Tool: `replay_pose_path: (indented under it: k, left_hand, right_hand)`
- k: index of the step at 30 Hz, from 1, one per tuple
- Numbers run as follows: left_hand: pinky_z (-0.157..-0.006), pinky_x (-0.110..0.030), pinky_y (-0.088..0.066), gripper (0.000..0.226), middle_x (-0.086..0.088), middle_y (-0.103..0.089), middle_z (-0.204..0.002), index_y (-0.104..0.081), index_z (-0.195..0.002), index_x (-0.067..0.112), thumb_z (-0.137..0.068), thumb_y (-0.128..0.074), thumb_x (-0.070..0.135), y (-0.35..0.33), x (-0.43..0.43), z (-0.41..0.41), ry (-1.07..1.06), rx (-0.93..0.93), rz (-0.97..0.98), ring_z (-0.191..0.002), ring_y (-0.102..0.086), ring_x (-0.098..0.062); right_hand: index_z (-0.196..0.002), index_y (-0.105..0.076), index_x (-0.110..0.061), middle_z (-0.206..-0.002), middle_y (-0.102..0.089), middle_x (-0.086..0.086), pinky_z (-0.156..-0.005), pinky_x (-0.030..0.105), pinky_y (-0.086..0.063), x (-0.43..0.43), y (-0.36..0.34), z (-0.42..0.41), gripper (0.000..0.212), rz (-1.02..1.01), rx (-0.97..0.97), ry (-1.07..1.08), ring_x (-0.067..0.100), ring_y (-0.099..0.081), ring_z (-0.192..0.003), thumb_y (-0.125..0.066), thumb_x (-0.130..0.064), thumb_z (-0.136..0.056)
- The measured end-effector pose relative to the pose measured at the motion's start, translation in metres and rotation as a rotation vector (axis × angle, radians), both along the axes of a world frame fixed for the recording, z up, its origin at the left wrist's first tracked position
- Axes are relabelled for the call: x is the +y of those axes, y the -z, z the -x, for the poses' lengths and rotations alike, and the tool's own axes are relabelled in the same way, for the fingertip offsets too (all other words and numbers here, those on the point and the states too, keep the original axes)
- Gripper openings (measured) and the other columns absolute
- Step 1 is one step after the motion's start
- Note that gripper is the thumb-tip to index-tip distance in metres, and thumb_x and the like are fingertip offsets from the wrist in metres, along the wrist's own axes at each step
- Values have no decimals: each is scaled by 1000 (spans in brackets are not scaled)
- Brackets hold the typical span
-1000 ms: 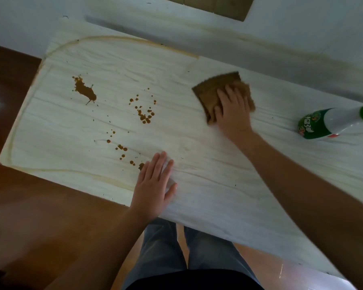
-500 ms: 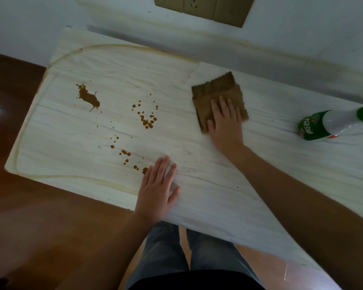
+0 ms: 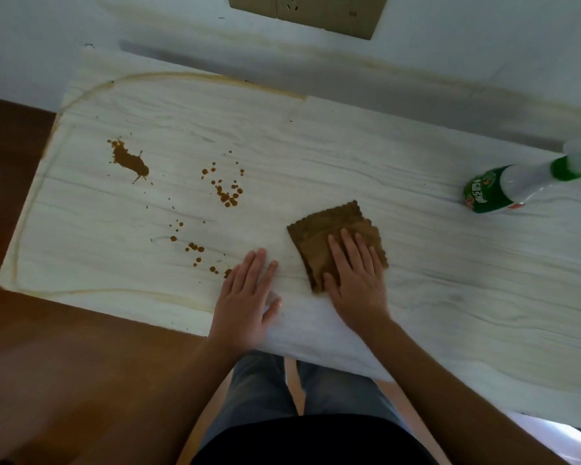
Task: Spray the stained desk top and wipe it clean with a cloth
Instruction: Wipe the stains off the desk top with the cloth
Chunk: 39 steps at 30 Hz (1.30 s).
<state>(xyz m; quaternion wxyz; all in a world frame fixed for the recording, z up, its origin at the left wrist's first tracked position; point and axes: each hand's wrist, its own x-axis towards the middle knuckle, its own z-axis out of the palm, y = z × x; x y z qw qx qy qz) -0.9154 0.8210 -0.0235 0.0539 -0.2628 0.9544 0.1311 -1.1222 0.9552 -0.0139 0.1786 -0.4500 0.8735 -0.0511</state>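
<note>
A white wood-grain desk top (image 3: 349, 162) carries brown stains: one large splat (image 3: 130, 161) at the left, a cluster of drops (image 3: 227, 193) in the middle and a trail of drops (image 3: 195, 248) toward the near edge. A folded brown cloth (image 3: 322, 229) lies flat near the front edge. My right hand (image 3: 358, 280) presses flat on the cloth's near half. Just left of it, my left hand (image 3: 245, 300) rests flat on the bare desk by the front edge, fingers apart, holding nothing. A green and white spray bottle (image 3: 503, 189) lies on its side at the far right.
A wall with a row of sockets (image 3: 306, 11) runs behind the desk. Brown wooden floor (image 3: 47, 380) lies left of and below the desk. My legs show under the front edge.
My right hand has slid the cloth from the back of the desk toward the front edge, close to my left hand. The left hand has stayed put.
</note>
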Motion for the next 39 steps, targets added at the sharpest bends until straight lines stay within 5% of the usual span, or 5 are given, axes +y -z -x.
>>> replay_pose_path:
  k: [4, 12, 29, 35, 39]
  left_hand:
    - [-122, -47, -26, 70, -10, -16, -168, -28, -158, 18, -99, -42, 52, -3, 0, 1, -5, -25, -19, -156, -12, -25]
    - [-123, -47, -24, 72, -8, -12, -169, -25, -159, 19, -98, -49, 50, -12, 2, 4, -27, -90, -63, -157, -8, -25]
    - [-123, -45, -10, 73, -10, -5, -170, -15, -160, 17, -101, -37, 55, -25, 4, 13, -10, -214, -56, -157, -1, -27]
    - [-123, -46, -12, 73, -9, -6, -170, -20, -160, 17, -101, -42, 55, -32, 3, 18, -20, -226, -116, -157, -2, -28]
    - [-122, -46, -21, 63, -10, -19, -167, -35, -154, 17, -101, -44, 51, -47, -17, 13, 72, -195, -163, -155, -15, -28]
  right_hand:
    - [-153, -36, -16, -159, -32, 12, -119, 51, -25, -33, 5, 72, 61, 93, 40, 104, 33, -29, -146, -45, -37, -96]
    - [-157, -23, -19, -165, -17, 10, -122, 48, -14, -68, 1, 181, 63, 12, 58, 348, 33, -16, -150, -42, -40, -101]
    - [-160, -5, -21, -167, 2, 6, -124, 47, -3, 56, 1, 6, 70, -56, -16, 309, 26, 5, -154, -37, -40, -101]
    - [-159, -15, -19, -167, -8, 6, -123, 51, -13, 111, -13, -67, 69, -77, -70, 276, 25, 0, -153, -32, -43, -97]
    - [-158, -15, -27, -167, -5, -1, -122, 45, -6, 102, -19, -55, 64, -49, -78, 328, 22, 0, -153, -38, -45, -101]
